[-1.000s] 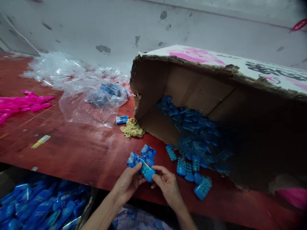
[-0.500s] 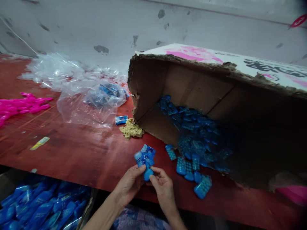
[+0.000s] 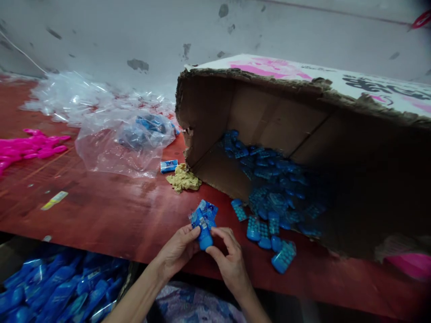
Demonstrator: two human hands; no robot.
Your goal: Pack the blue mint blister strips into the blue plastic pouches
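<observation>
Between my hands, above the table's front edge, is a small blue plastic case point(image 3: 206, 241) with a barcode label facing up. My left hand point(image 3: 178, 246) pinches it from the left, thumb on top. My right hand point(image 3: 229, 253) has its thumb at the lower end and its fingertips on the right side. Blue printed cards or stickers point(image 3: 209, 211) stick out beyond the case, near my left fingertips; how they are held is hidden. To the right, several blue cases with beaded-looking faces point(image 3: 283, 257) lie on the red table point(image 3: 141, 215).
A torn cardboard box point(image 3: 208, 172) lies open toward me, with many blue cases inside. A clear plastic bag point(image 3: 101, 150), a small blue packet point(image 3: 169, 166), a crumpled yellow lump point(image 3: 183, 179) and pink pieces point(image 3: 37, 146) lie leftward. Wrapped blue items point(image 3: 57, 287) fill a container at lower left.
The blue case has been turned, so its barcode label now faces up and more of its length shows. My right hand has shifted slightly along it. The view has tilted a little.
</observation>
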